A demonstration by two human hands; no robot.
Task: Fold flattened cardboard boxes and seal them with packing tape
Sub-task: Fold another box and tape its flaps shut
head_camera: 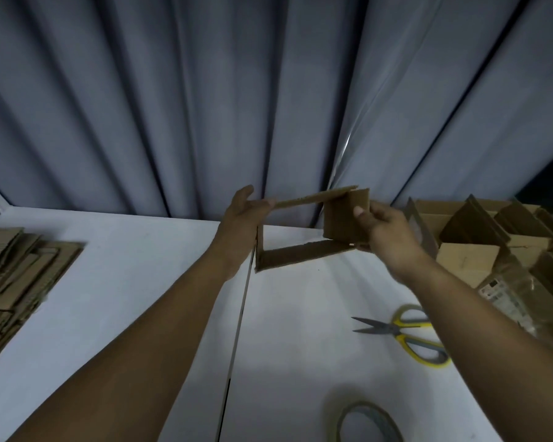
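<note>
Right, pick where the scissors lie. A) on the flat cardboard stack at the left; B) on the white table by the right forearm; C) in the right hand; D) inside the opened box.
B: the scissors lie on the table; the left hand and right hand hold the cardboard box.

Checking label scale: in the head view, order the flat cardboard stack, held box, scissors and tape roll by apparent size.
1. flat cardboard stack
2. held box
3. scissors and tape roll: unranked, roll nearer and cropped.
</note>
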